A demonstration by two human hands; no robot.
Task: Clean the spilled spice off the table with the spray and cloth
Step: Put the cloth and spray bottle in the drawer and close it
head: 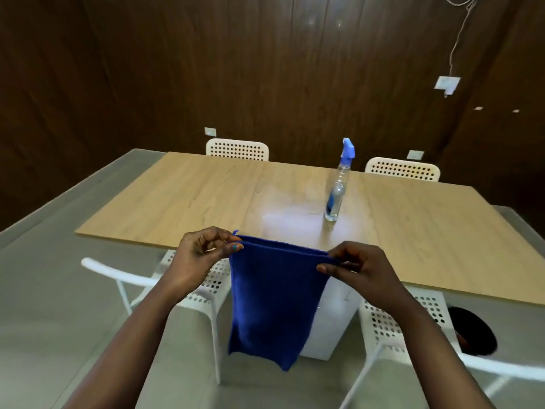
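The wall (265,69) at the back is dark brown wood, with small white plates on it and a thin cord (460,33) hanging down at the top right. The floor (59,290) is grey. The table (182,196) is big, with a light wood top, and it stands on a white block (333,320) under its middle. 4 white chairs with little holes sit around it: 2 on the far side, chair (237,149) and chair (402,169), and 2 on the near side, chair (203,287) and chair (392,323). The cloth (274,302) is dark blue and hangs straight down in the air, in front of the near edge of the table and between the 2 near chairs. It does not touch the table. The left hand (200,255) pinches the top left corner of the cloth with its thumb and fingers closed on it. The right hand (362,267) pinches the top right corner the same way, so the top edge is pulled flat between the 2 hands. The spray (337,187) is a clear bottle with a blue top. It stands up on the table, past the cloth and a bit to the right, well apart from both hands. The wood near the spray looks shiny, and no spice shows on the table from here.
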